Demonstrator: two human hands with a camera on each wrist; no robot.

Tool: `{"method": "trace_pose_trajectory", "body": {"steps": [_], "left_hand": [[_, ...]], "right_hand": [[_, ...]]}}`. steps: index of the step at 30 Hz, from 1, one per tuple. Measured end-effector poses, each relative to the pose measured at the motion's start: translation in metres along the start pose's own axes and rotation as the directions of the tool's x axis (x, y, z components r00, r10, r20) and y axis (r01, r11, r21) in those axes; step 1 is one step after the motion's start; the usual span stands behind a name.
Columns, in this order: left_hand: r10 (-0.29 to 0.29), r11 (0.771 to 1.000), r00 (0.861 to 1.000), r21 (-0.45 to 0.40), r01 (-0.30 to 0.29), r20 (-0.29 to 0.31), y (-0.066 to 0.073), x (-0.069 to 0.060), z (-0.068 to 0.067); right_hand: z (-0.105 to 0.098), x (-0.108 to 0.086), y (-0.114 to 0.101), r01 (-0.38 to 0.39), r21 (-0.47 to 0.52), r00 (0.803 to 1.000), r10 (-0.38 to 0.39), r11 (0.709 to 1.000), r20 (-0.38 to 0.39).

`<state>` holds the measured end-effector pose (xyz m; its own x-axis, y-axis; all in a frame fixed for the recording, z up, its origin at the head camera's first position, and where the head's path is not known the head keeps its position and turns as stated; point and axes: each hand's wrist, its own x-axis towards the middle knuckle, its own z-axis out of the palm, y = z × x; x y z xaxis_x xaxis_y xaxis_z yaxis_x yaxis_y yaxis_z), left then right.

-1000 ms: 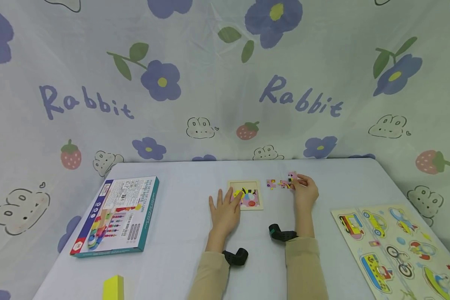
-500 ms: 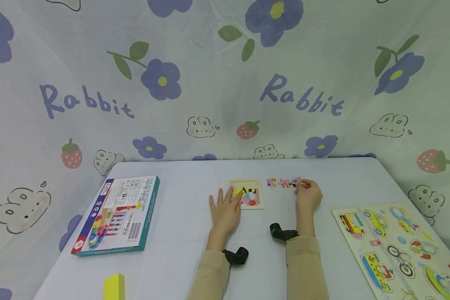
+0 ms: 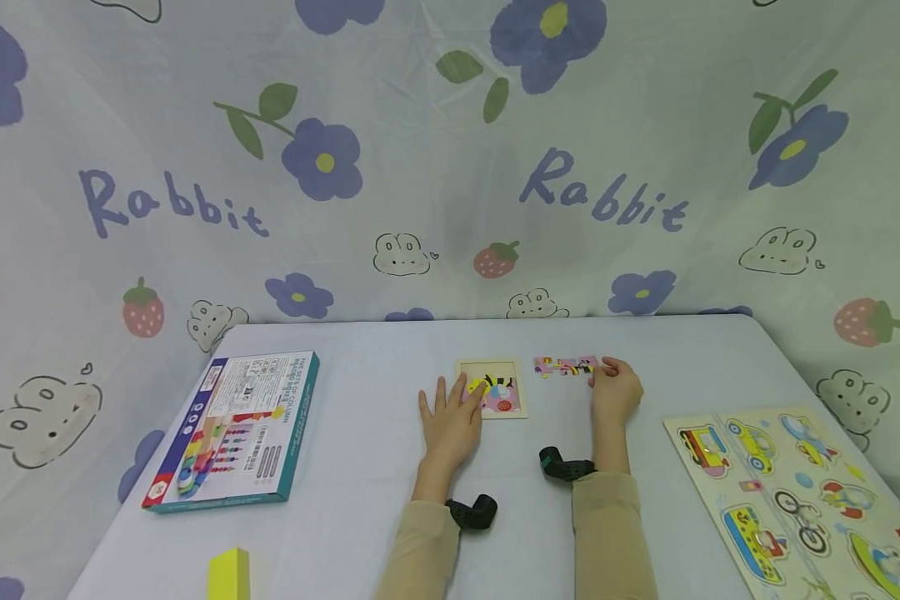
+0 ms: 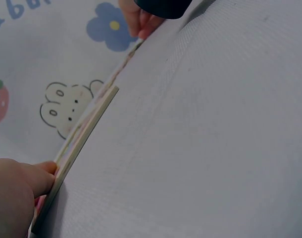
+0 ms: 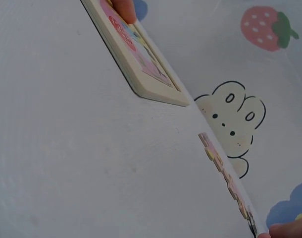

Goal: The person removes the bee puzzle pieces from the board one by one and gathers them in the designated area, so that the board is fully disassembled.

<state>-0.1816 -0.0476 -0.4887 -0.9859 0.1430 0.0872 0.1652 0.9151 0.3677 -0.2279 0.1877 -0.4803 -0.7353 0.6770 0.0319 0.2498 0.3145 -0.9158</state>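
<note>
A small wooden jigsaw tray (image 3: 523, 404) lies in the middle of the table, its lower part filled with a pink and yellow picture. My left hand (image 3: 452, 427) rests on its left side with fingers spread, hiding part of it. Right of the tray, several pink jigsaw pieces (image 3: 566, 367) form a short row, which shows edge-on in the right wrist view. My right hand (image 3: 617, 390) pinches the piece at the row's right end (image 3: 588, 364) between thumb and forefinger. In the left wrist view, the right fingertips (image 4: 143, 30) meet the far end of the row.
A boxed toy set (image 3: 232, 433) lies at the left of the table. Near the front left stands a yellow block (image 3: 228, 575). A wooden vehicle puzzle board (image 3: 795, 500) lies at the right. A printed curtain (image 3: 450, 167) hangs behind the table.
My right hand has brought the end piece down into line with the others, then slightly left against them. The left hand has stayed on the tray.
</note>
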Motion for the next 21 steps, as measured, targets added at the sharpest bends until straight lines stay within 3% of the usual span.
{"method": "trace_pose_trajectory", "body": {"steps": [6,12,17,21], "left_hand": [[0.005,1.000,1.000,-0.002,-0.005,-0.006,0.001,0.000,-0.001],[0.014,1.000,1.000,0.000,-0.014,-0.026,0.001,-0.001,-0.001],[0.007,1.000,1.000,-0.006,-0.007,-0.020,0.000,0.000,0.000],[0.002,1.000,1.000,-0.007,-0.002,-0.023,-0.001,0.000,0.000]], "right_hand": [[0.000,-0.001,-0.003,0.013,0.003,1.000,-0.013,1.000,0.006],[0.005,-0.003,-0.007,0.027,0.086,0.999,-0.030,0.996,0.026],[0.014,-0.009,-0.017,0.055,0.145,0.991,-0.072,0.988,0.114],[0.025,-0.020,-0.029,0.108,0.170,0.969,-0.142,0.980,0.203]]}}
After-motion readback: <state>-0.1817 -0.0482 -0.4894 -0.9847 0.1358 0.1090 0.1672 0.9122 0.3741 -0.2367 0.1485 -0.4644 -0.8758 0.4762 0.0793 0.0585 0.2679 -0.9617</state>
